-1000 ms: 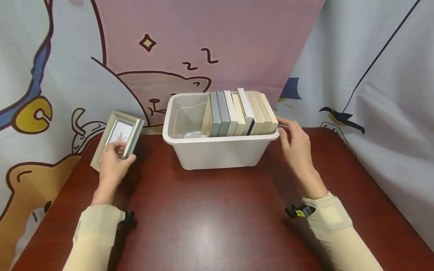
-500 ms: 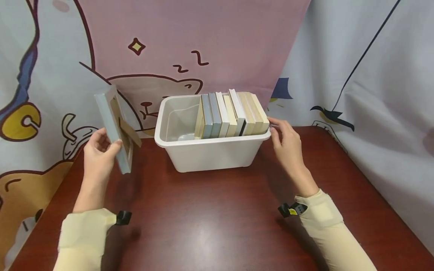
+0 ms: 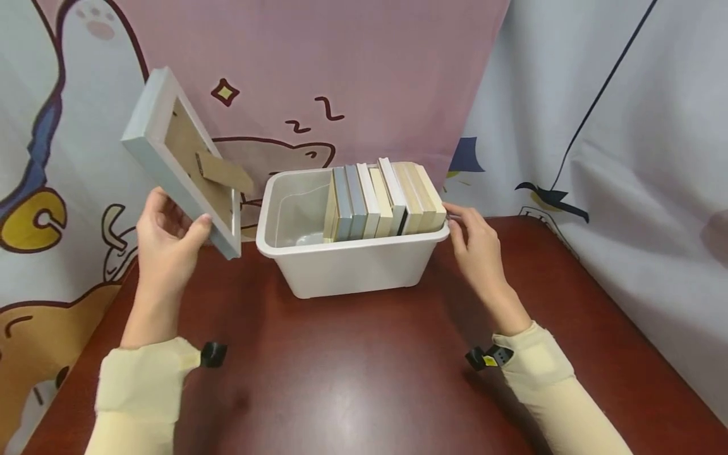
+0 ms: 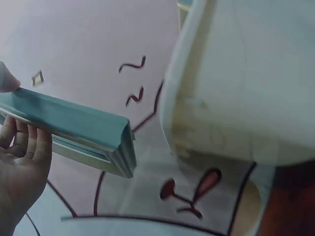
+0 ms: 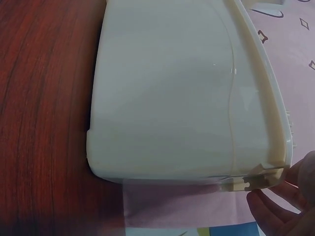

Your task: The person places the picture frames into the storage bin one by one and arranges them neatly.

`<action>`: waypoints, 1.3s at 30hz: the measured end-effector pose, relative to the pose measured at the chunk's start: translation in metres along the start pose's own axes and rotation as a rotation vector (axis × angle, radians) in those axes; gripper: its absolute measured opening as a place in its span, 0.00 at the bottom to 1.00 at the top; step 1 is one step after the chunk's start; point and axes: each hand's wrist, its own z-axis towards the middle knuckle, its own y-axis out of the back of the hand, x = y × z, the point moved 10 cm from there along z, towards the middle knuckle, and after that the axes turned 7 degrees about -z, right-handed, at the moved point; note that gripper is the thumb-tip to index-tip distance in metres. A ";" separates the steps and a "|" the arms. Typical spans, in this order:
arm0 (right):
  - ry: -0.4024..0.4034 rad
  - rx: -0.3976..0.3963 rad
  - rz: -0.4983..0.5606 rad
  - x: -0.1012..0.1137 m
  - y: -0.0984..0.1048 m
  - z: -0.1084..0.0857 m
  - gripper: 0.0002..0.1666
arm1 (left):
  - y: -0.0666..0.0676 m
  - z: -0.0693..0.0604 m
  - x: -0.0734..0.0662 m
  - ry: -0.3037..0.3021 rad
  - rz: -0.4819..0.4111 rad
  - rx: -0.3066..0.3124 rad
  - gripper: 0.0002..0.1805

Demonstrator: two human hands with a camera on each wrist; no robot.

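Note:
My left hand (image 3: 165,253) grips a pale blue-grey picture frame (image 3: 184,148) by its lower side edge, thumb on one side and fingers on the other. The frame is held above the table, tilted, its brown back and propped-out easel leg showing. In the left wrist view the frame's blue-green edge (image 4: 69,115) lies between thumb and fingers. My right hand (image 3: 480,249) holds the right end rim of a white plastic bin (image 3: 352,268). Several slim pieces (image 3: 372,202) in blue-grey, white and cream stand side by side in the bin's right part.
The bin stands toward the back of a dark red wooden table (image 3: 318,354). Behind it hangs a cartoon-printed curtain (image 3: 364,76), with more white cloth on the right. Inside the bin, the left end shows bare wall and floor.
My left hand has lifted the picture frame off the table and turned it, so its back shows instead of its front. My right hand stays at the bin's rim.

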 end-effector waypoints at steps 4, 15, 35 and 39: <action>0.006 0.002 -0.014 -0.001 -0.001 -0.003 0.19 | -0.033 0.008 0.002 -0.014 0.028 0.109 0.29; 0.000 0.037 -0.040 -0.005 -0.012 -0.016 0.19 | -0.103 0.003 0.085 0.209 0.479 0.575 0.39; 0.032 -0.003 -0.058 0.004 -0.002 -0.005 0.18 | -0.138 -0.012 0.144 0.510 0.820 1.051 0.12; 0.035 -0.016 -0.064 0.002 0.003 0.000 0.19 | -0.141 -0.004 0.140 0.715 0.591 0.823 0.23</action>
